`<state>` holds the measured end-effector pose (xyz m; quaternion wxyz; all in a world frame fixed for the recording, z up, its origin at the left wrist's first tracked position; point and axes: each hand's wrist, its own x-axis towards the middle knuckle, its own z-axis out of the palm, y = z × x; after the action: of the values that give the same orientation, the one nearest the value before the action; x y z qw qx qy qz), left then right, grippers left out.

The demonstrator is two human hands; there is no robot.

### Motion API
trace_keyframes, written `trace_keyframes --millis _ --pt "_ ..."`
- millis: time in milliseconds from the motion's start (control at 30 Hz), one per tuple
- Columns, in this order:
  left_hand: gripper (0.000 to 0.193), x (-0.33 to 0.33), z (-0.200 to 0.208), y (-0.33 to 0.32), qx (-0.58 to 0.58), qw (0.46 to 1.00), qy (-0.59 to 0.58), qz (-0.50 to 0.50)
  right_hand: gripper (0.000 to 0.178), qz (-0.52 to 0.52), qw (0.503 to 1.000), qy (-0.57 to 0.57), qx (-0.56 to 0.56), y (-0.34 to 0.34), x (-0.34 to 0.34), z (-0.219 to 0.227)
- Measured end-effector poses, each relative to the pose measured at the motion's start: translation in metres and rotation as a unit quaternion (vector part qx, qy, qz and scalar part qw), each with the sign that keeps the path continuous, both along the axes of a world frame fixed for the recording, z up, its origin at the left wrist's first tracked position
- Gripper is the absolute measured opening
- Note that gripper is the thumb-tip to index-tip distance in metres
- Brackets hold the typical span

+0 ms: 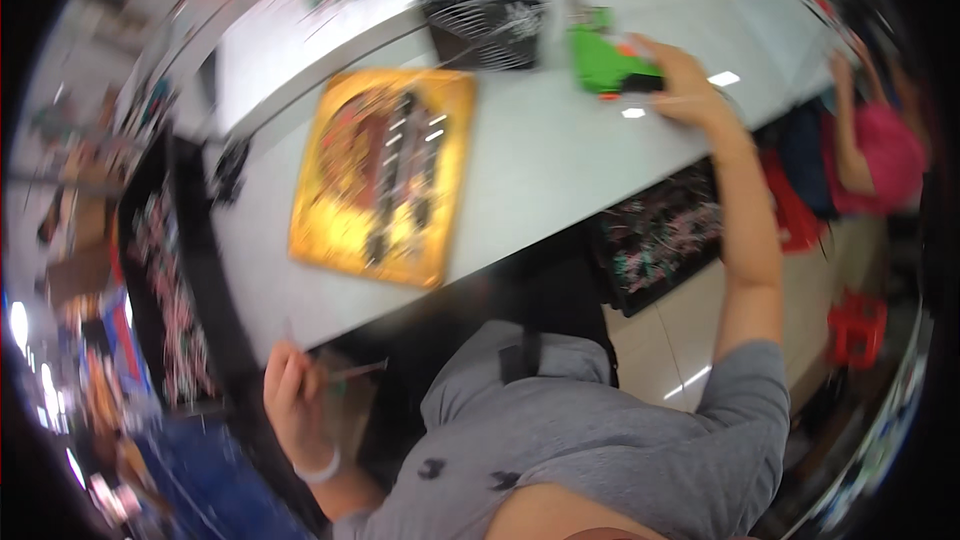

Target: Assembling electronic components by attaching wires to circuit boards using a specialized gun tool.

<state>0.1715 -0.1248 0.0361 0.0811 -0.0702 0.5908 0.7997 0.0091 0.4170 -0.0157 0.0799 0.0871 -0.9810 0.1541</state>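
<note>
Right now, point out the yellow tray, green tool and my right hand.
Yellow tray (451,170): head view, on its right rim.
Green tool (599,63): head view, on its green body.
Right hand (688,88): head view, mid-hand.

Right hand (688,88) grasping green tool (598,62), left hand (298,405) holding thin rod (358,372), yellow tray (457,155) between

tool (597,62) shows green, orange, black | tray (420,273): yellow | surface (540,160): pale grey-white | bin (440,32): black, white-striped | shirt (600,410): grey | stool (857,328): red
</note>
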Motion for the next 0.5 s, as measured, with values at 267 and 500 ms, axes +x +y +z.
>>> trace_keyframes --millis 267,500 --pt "0.012 -0.036 0.000 0.013 -0.022 0.997 -0.041 -0.062 0.074 -0.055 0.989 0.132 0.021 0.015 0.020 0.001" --pt "0.013 -0.044 0.008 0.008 -0.010 0.988 -0.067 -0.138 0.059 -0.088 0.905 0.257 -0.327 0.054 0.087 -0.062"
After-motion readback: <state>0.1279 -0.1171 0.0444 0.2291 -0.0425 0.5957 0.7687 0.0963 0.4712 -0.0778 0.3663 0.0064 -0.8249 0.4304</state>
